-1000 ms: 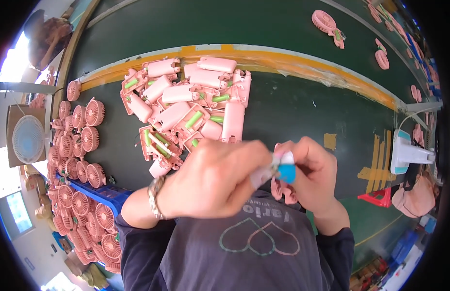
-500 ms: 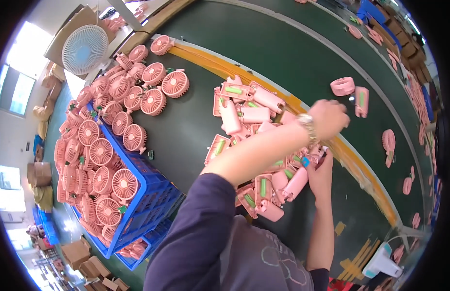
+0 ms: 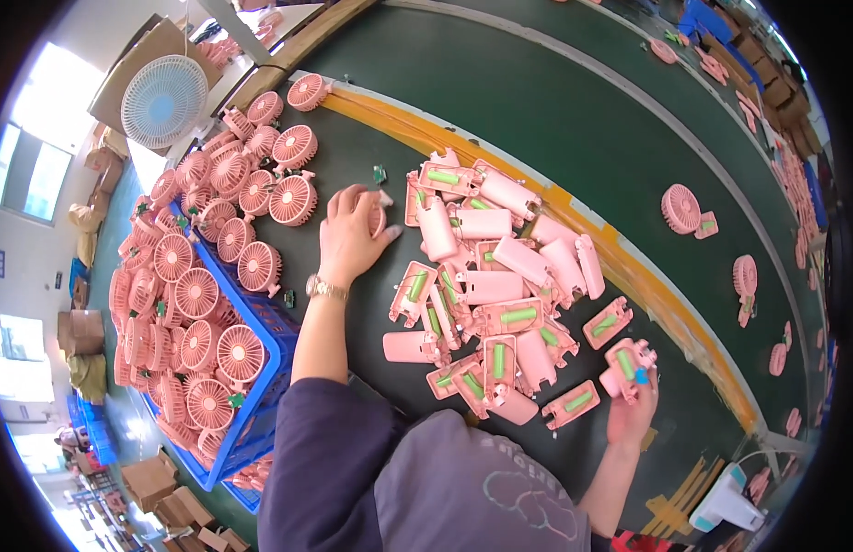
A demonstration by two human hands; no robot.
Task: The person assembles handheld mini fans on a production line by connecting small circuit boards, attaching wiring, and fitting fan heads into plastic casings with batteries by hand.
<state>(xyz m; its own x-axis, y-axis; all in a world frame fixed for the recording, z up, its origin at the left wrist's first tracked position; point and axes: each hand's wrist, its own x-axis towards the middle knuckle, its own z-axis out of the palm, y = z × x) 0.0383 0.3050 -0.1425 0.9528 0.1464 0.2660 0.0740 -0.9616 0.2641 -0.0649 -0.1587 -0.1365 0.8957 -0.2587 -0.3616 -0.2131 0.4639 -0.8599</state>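
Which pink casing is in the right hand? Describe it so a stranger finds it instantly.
On the dark green table, find the jumbled heap of pink casings. Right of its lower part, the right hand holds one open casing showing a green cylinder. Unlike its loose neighbours, it is gripped.

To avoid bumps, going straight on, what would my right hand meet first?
Beyond the pink handle shell it holds, your right hand would probably meet the yellow-taped ledge, though depth is unclear.
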